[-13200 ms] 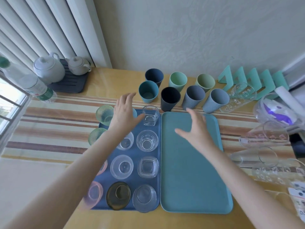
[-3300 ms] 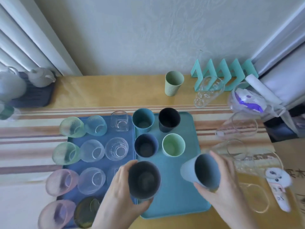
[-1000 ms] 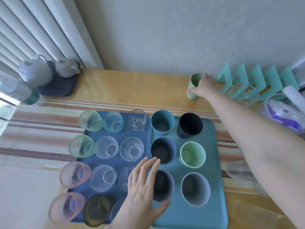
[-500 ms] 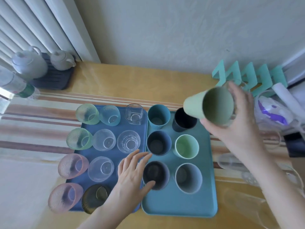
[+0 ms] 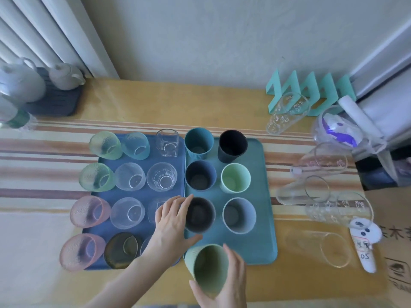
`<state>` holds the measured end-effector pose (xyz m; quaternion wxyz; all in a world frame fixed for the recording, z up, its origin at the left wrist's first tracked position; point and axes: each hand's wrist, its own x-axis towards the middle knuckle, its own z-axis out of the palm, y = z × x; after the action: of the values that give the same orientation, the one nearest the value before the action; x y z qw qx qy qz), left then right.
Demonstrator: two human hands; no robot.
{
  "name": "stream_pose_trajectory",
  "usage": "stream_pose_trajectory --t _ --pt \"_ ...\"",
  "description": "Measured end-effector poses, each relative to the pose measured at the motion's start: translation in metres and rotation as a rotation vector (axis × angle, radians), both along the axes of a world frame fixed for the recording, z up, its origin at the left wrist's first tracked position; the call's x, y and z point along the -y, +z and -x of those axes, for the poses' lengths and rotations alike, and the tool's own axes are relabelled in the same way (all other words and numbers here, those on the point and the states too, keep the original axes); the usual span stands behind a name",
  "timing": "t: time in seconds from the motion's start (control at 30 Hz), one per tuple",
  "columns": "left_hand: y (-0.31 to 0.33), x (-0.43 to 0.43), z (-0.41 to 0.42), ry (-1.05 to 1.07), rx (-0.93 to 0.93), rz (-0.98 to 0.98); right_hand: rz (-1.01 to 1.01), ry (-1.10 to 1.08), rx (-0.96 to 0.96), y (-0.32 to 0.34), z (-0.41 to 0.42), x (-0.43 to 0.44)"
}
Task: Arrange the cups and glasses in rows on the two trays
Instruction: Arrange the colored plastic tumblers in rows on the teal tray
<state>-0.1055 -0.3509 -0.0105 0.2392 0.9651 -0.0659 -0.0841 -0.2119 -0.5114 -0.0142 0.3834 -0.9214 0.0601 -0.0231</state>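
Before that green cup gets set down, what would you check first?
1. Grip: the right hand is wrapped round the sage green cup: ok.
2. Free space: the near end of the teal tray is bare, in front of three filled rows: ok.
3. Landing spot clear: the left hand rests against the dark grey cup, and its thumb reaches toward the near-left spot: not ok, probably.
4. Cup upright: it is tilted, mouth toward the camera: not ok.
5. Cup's base clean and dry: hidden: cannot tell.
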Motion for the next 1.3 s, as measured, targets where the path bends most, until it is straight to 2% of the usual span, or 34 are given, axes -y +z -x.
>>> stream_pose_trajectory --t 0.03,0.1,0.17,0.5,0.8,1.07,1.3 --pt "0.000 -0.001 0.000 0.010 0.002 0.004 -0.036 -0.037 0.028 -0.006 -0.004 -0.017" --pt "-0.001 -0.002 0.001 0.007 0.000 0.000 -0.039 -0.045 -0.076 -0.005 -0.010 -0.030" --pt "-0.003 -0.003 0.000 0.006 0.014 0.001 -0.026 -0.028 -0.061 -0.004 -0.013 -0.030" --pt "-0.006 -0.006 -0.006 0.024 0.024 0.028 0.228 0.130 -0.125 -0.003 -0.012 -0.039" --pt "-0.009 -0.007 -0.004 0.046 -0.025 0.057 0.171 0.069 -0.208 -0.004 -0.010 -0.042" --pt "-0.007 -0.002 -0.009 0.067 -0.040 0.113 0.126 0.066 -0.162 -0.007 -0.012 -0.044" --pt "-0.006 -0.002 -0.008 0.094 -0.060 0.074 0.111 0.072 -0.184 0.001 -0.014 -0.037"
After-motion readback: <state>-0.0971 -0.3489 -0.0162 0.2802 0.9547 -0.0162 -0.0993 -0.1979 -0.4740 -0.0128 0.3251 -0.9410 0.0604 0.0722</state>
